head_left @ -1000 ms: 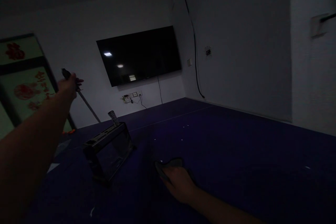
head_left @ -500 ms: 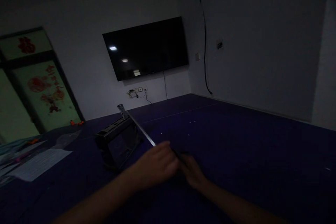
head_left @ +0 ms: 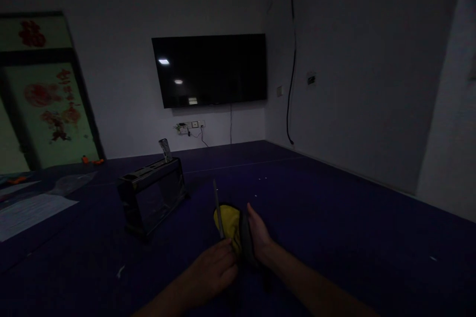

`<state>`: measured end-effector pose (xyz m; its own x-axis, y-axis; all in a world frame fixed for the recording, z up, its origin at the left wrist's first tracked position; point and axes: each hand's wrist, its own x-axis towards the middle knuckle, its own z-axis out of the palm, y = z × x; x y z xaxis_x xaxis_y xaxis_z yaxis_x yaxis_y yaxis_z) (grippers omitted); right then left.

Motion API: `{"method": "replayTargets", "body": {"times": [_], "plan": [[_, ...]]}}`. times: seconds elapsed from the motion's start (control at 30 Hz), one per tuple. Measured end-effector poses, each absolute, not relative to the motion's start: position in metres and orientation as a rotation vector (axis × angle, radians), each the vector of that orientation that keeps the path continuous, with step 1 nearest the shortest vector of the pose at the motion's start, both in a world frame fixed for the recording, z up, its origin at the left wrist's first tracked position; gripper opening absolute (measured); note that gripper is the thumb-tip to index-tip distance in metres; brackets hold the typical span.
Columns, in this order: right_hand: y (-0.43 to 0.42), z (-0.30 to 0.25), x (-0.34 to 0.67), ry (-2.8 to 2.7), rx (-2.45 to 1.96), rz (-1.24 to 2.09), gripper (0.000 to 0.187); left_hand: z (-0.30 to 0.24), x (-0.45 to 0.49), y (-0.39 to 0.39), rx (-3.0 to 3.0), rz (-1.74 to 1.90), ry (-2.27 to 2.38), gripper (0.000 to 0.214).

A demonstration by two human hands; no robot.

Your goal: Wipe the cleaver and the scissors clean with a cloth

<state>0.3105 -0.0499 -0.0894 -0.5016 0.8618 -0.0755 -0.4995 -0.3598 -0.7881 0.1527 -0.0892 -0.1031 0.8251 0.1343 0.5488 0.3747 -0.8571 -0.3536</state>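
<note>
My left hand [head_left: 213,267] is closed around the lower end of a long, thin grey metal piece [head_left: 216,203], which points up and away. It looks like a blade seen edge-on, but its grip is hidden. A yellow cloth with grey backing [head_left: 230,220] lies right beside the metal piece. My right hand [head_left: 262,235] holds this cloth from its right side, thumb pointing up. Left of both hands stands a black rectangular stand [head_left: 148,173] with slots along its top and clear sides. A short grey handle-like piece [head_left: 165,150] rises from its far end.
The dark purple surface [head_left: 316,218] stretches to the walls. At left lie white paper sheets [head_left: 33,213], clear plastic [head_left: 72,183] and orange items [head_left: 91,160]. Small white scraps [head_left: 120,271] are scattered about. A television [head_left: 211,72] and a hanging cable [head_left: 292,84] are on the walls.
The metal piece swung from pointing far left toward the stand to pointing more upright. The hands moved slightly apart, and the yellow cloth came into view. The camera view levelled out.
</note>
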Motion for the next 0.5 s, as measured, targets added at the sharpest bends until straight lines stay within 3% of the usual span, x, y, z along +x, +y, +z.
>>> {"method": "replayTargets", "body": {"times": [0.1, 0.23, 0.5], "plan": [[-0.048, -0.092, 0.311, -0.853, -0.685, 2.039, 0.061, -0.098, 0.153, -0.092, -2.608, -0.735, -0.392, 0.019], [-0.044, -0.100, 0.308, -0.920, -0.776, 1.976, 0.024, -0.090, 0.156, -0.096, -2.703, -0.747, -0.430, 0.022], [-0.043, -0.104, 0.305, -0.954, -0.759, 1.810, 0.011, -0.096, 0.155, -0.100, -2.542, -1.002, -0.532, 0.021]]}}
